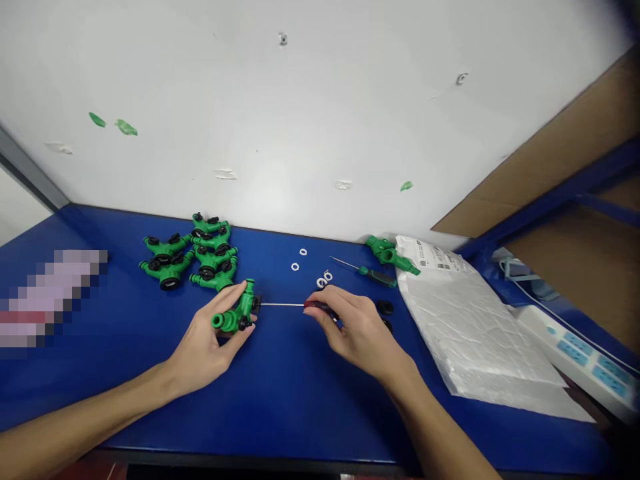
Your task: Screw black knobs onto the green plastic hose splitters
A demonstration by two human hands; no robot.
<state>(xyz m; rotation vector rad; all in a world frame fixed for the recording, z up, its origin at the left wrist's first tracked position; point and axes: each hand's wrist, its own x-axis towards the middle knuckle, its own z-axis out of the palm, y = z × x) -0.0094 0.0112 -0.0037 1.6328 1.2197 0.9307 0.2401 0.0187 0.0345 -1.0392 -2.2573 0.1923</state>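
My left hand [207,343] is closed around a green Y-shaped hose connector [243,310] with black parts, held over the middle of the table. A screwdriver with a dark red handle [313,305] is gripped in my right hand [353,327]. Its thin shaft points left, and the tip meets the connector's black part; the exact contact is hidden. Several white rings [295,267] lie behind my right hand. Several green connectors [170,270] with black fittings are grouped behind and left of my left hand.
On the blue table [280,413], a green-and-black screwdriver [379,275] and green parts [387,252] lie at the back right. Beside them are a white plastic package [465,320] and a power strip [580,353]. Black rings [385,307] sit beside my right hand. A white wall [300,120] stands behind.
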